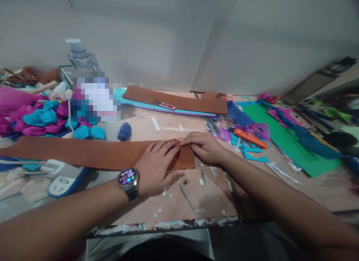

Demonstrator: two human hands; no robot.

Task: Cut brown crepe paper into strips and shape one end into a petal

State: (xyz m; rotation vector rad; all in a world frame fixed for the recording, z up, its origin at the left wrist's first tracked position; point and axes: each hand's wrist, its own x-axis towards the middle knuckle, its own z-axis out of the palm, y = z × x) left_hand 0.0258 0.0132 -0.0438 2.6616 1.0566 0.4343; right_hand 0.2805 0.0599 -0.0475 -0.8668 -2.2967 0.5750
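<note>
A long brown paper strip (84,152) lies across the table from the left edge to the middle. My left hand (157,165) rests flat on the strip's right end, fingers stretched out, a wristwatch (128,178) on its wrist. My right hand (203,145) presses down on the top right corner of that same end, its fingertips together at a small raised fold beside my left fingertips.
A second brown strip (179,102) lies on a blue sheet at the back. Crumpled pink and blue paper balls (42,118) pile up at the left beside a water bottle (80,57). An orange cutter (248,138), green sheet (283,141) and blue scraps sit right.
</note>
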